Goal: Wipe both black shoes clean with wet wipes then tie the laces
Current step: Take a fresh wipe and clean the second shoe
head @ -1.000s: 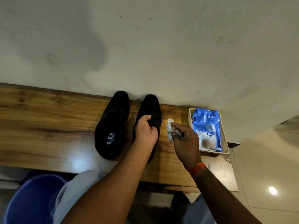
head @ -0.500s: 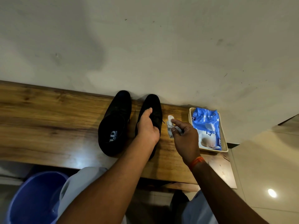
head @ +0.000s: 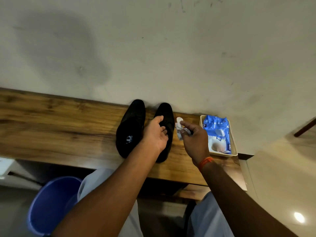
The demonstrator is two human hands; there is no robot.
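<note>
Two black shoes stand side by side on the wooden table (head: 51, 127), toes toward the wall. The left shoe (head: 130, 127) lies free, its insole logo showing. My left hand (head: 155, 134) rests over the middle of the right shoe (head: 165, 113), fingers curled around its laced part and hiding the laces. My right hand (head: 195, 139) hovers just right of that shoe, pinching a crumpled white wet wipe (head: 179, 127) between thumb and fingers. The wipe hangs beside the shoe's side; whether it touches is unclear.
A blue wet-wipe pack (head: 218, 132) lies in a cream tray (head: 235, 151) at the table's right end, close to my right hand. A blue bucket (head: 49, 206) stands on the floor lower left. The wall runs right behind the shoes.
My left thumb has slid farther up the right shoe toward its toe. My right hand with the wipe has stayed beside the shoe. The view has drifted slightly.
</note>
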